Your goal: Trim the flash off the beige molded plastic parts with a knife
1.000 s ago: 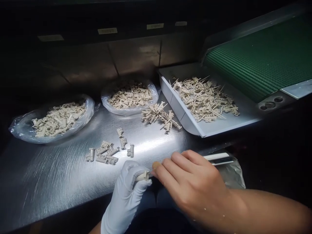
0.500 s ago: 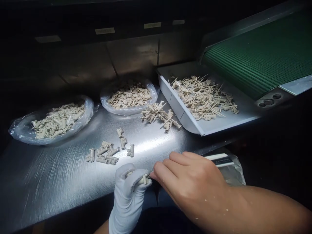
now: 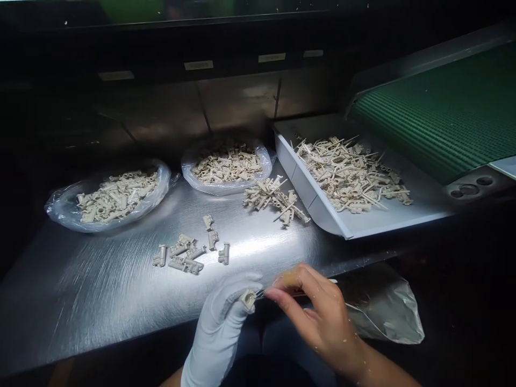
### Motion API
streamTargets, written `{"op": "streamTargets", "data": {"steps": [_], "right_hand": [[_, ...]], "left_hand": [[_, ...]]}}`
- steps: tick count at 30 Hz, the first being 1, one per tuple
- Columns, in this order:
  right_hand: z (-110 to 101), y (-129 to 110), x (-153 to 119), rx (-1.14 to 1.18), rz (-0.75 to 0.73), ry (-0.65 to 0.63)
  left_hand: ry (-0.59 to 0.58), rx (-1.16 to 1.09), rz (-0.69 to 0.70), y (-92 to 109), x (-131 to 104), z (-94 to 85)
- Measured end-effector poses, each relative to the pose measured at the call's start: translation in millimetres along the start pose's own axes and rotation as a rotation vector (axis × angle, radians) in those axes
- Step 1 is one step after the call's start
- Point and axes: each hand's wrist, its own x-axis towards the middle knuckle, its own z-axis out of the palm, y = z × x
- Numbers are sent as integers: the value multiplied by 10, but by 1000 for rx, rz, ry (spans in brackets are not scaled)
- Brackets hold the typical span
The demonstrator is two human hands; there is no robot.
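Observation:
My left hand (image 3: 220,317), in a white glove, is closed around a small cream plastic tube fitting (image 3: 248,299), whose open end faces out between thumb and fingers. Bare and just to the right, my right hand (image 3: 312,306) pinches a slim metal-tipped tool (image 3: 260,294). Its tip touches or lies very close to the fitting; I cannot tell which. Part of the tool is hidden by the fingers. Beyond my hands, several loose fittings (image 3: 185,252) lie on the metal table (image 3: 121,290).
Two plastic-lined bowls (image 3: 68,217) (image 3: 226,188) of fittings stand at the back. Right of them, a heap of parts with thin sticks (image 3: 268,196) lies beside a white tray (image 3: 328,215) full of similar pieces. A green conveyor belt (image 3: 443,118) and a clear bag (image 3: 387,306) are at the right.
My right hand has turned and drawn lower, so the tool's tip now shows. The fitting in my left hand now presents its open end. The view has shifted slightly.

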Motion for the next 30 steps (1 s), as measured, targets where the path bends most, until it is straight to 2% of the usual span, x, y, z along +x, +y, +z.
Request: {"op": "streamTargets", "data": {"steps": [6, 12, 17, 21, 25, 27, 30], "right_hand": [[40, -8, -13, -83, -135, 87], [-54, -39, 47, -54, -144, -24], [-66, -17, 31, 54, -6, -85], [-65, 3, 16, 161, 122, -147], [-6, 63, 14, 320, 300, -297], [52, 108, 11, 305, 350, -288], [111, 157, 10, 138, 307, -69]], "left_hand": [[9, 0, -51, 50, 32, -11], [-25, -28, -52, 75, 51, -19], [-69, -189, -174, 140, 91, 32], [-164, -294, -223, 201, 140, 38], [-243, -302, -267, 222, 179, 27], [-225, -224, -217, 204, 185, 25], [-104, -4, 23, 134, 176, 13]]}}
